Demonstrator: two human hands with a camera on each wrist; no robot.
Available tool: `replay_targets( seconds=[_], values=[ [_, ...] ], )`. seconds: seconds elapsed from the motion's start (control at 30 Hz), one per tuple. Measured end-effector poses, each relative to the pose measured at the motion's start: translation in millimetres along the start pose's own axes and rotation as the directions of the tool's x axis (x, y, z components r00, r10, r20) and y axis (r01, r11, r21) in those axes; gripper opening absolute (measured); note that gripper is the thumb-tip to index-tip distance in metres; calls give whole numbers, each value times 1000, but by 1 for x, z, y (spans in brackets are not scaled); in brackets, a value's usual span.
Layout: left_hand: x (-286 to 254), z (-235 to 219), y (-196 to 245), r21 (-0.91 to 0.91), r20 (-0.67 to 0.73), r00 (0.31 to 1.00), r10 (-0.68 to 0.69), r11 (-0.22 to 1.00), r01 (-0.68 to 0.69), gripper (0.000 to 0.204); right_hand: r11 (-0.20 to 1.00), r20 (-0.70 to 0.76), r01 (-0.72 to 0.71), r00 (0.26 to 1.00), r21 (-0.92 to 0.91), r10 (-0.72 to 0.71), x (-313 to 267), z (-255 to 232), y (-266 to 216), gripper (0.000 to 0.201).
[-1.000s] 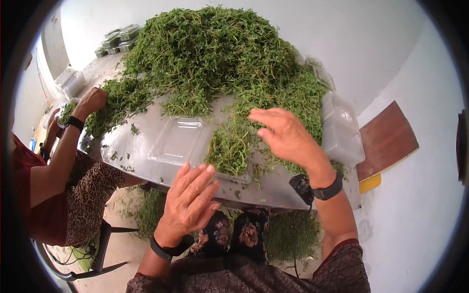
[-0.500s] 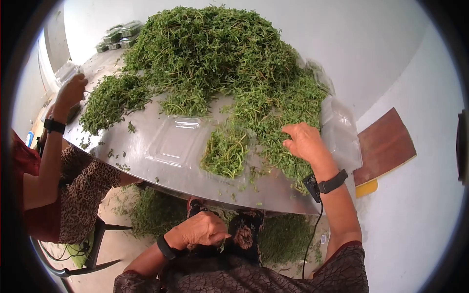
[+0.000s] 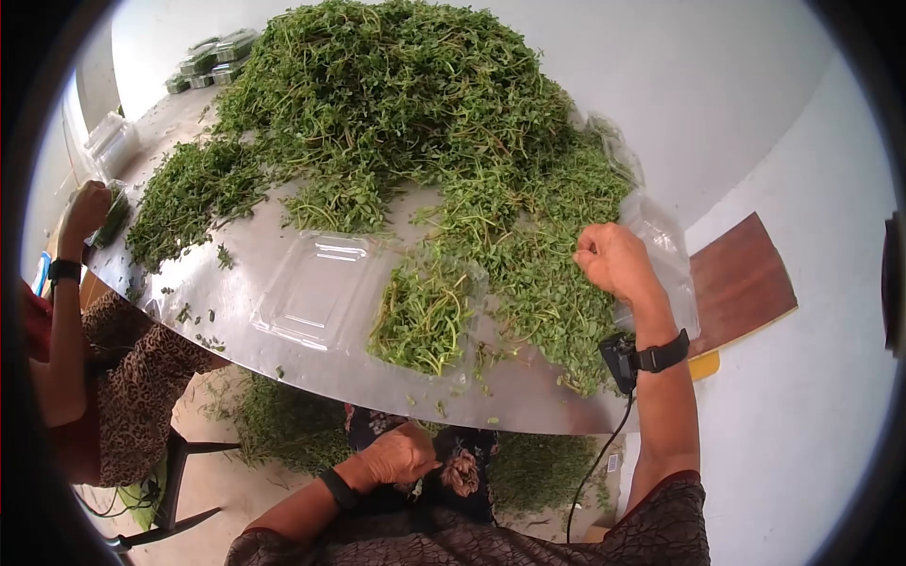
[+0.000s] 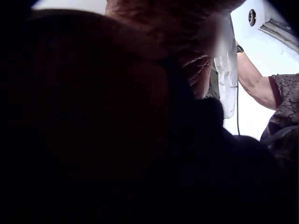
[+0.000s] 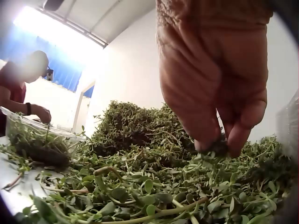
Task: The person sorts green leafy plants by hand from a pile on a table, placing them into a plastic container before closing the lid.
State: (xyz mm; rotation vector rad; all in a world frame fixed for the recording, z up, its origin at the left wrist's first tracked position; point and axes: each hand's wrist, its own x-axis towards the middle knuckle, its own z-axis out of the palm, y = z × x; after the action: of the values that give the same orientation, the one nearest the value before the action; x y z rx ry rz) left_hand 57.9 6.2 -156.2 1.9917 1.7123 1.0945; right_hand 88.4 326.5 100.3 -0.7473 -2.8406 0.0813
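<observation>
My right hand [image 3: 613, 259] has moved to the herbs [image 3: 528, 255] and pinches some; my left hand [image 3: 401, 455] dropped under the bench [image 3: 283, 358], fingers curled, holding nothing.

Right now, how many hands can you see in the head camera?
3. The right hand pinches greens on the table, the left hand sits below the table edge, and another person's hand is at far left. Others may be hidden.
</observation>
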Motion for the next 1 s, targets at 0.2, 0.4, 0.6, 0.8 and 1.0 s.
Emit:
replay_targets(
  seconds=[0.2,0.4,0.6,0.8,1.0],
  values=[
    [-1,2,-4,39,53,993,-107,994,105,21,1000,87,-9,996,24,7,7,10,-19,41],
    [-3,3,-9,44,33,984,-175,984,173,18,974,120,79,991,-214,-54,30,37,-8,31],
    [-3,-2,-10,7,6,982,-190,982,190,14,979,-134,175,978,103,-160,12,7,-9,16],
    [-4,-4,-10,34,1,981,-193,981,193,13,982,121,-21,993,186,-2,-25,-18,-10,25],
    [-6,3,-12,89,-3,983,-182,979,182,13,999,179,19,984,51,-28,-51,-7,-20,48]
  ],
)
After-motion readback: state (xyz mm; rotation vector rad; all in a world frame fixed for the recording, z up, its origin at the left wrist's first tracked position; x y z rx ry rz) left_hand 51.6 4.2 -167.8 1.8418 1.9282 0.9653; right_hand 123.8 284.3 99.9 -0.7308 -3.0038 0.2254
